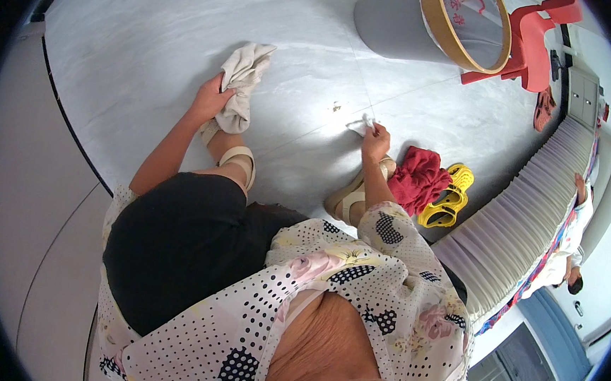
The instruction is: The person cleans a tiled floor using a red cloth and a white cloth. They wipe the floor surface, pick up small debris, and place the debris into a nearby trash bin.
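I am crouched low over a grey marbled tile floor (303, 73). My left hand (209, 98) grips a crumpled beige cloth (244, 75), held beside my left sandal (239, 156). Pinched in the fingers of my right hand (377, 143) is a small white tissue or wipe (362, 125), close to the floor. Just beyond the tissue lies a small brownish smear or crumbs (336, 106). A bunched red cloth (419, 178) rests to the right of my right sandal (355, 199), against a pair of yellow clogs (445, 203).
A grey waste bin (394, 24) with a tan rim and a liner stands ahead. Behind it is a red plastic chair (533, 47). Along the right runs a bed with a pleated skirt (517, 205), with a person (569, 256) on it. A pale cabinet panel (30, 171) borders the left.
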{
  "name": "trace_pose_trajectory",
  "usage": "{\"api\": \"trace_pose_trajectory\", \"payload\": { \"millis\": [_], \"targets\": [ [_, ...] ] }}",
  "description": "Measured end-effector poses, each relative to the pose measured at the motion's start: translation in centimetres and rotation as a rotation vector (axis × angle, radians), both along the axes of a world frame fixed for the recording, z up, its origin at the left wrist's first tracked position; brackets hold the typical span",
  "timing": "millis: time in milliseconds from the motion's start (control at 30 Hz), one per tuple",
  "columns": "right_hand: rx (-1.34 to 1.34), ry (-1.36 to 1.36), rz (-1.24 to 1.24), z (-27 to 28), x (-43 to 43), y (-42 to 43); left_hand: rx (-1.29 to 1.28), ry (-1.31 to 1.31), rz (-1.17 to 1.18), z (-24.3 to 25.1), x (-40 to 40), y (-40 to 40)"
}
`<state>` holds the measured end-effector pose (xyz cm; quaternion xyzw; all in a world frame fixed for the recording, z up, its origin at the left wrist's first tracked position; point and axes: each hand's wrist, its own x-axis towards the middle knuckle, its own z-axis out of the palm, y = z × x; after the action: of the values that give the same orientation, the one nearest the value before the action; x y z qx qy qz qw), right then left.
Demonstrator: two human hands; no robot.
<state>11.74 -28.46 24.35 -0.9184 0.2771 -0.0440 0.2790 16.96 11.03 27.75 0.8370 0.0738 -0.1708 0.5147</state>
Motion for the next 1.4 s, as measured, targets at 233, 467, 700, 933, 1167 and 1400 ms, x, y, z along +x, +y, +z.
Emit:
{"api": "trace_pose_trajectory", "payload": {
  "millis": [233,467,700,933,1167,1400],
  "targets": [
    [0.036,-0.088,0.271,1.2,3.9,5.9,-0.028,0.063,0.034,0.6,-0.1,0.0],
    [-0.069,0.034,0.711,2.7,3.5,7.0,-0.026,0.023,0.023,-0.2,-0.3,0.0],
    [-0.093,0.028,0.811,2.2,2.1,7.8,-0.07,0.003,0.027,-0.6,-0.2,0.1],
    [-0.097,-0.047,0.801,1.4,1.6,8.1,-0.007,-0.008,0.013,-0.9,-0.2,0.3],
    [-0.146,0.0,0.744,1.1,2.1,9.0,-0.018,0.023,0.018,0.3,-0.2,0.1],
    [0.848,0.121,-0.085,3.0,4.1,6.6,-0.042,0.002,0.023,0.4,0.0,-0.2]
  ]
}}
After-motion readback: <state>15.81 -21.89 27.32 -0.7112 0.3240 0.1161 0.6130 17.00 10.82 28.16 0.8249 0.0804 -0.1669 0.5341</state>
